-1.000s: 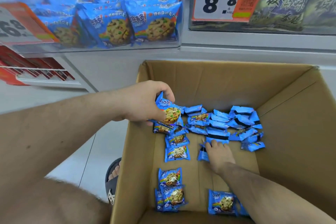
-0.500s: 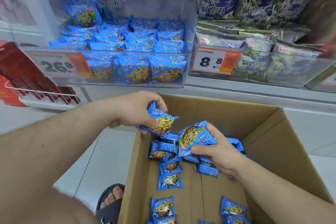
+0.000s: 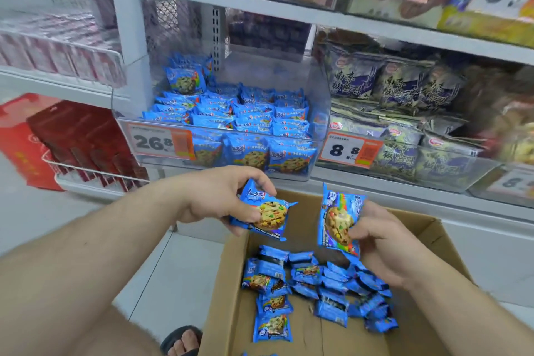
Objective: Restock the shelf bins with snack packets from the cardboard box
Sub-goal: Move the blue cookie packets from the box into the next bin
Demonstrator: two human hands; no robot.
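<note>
Shop shelving rises behind a brown cardboard box [image 3: 228,292] on the floor. Left hand [image 3: 219,196] pinches a glossy blue cookie packet [image 3: 264,212]; right hand [image 3: 378,235] grips another packet [image 3: 339,220] upright. Both have lifted higher above the box than half a second ago. Loose packets [image 3: 320,283] litter the box bottom. Beyond, a clear plastic bin [image 3: 319,121] holds matching packets beside a 26.8 price tag [image 3: 157,140].

Blue packets [image 3: 315,286] printed with a speckled cookie and rainbow stripe; brown cardboard box [image 3: 427,240]; orange-and-white price tags [image 3: 160,141]; red cartons [image 3: 78,139].
</note>
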